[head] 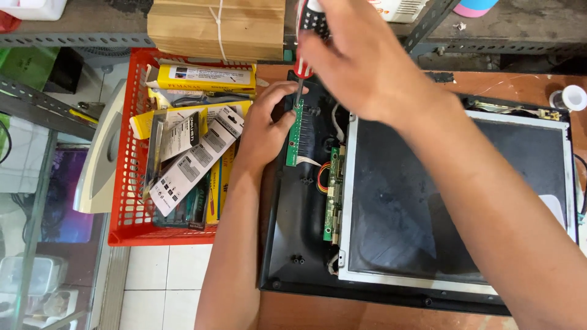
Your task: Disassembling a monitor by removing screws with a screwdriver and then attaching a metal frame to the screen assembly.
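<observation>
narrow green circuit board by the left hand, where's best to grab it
Probably pinch the narrow green circuit board by its long edges near the lower end, coming from the left. It is thin, the screwdriver occupies its top, and wires leave its bottom right.

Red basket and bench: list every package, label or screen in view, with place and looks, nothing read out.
Yellow box: long, at the red basket's far end, pale label.
Blister packs: flat grey-white cards, leaning across the basket.
Brown bundle: cardboard-coloured, tied with white string, behind the basket.
Screen panel: dark rectangle, silver frame, in the black casing.
</observation>
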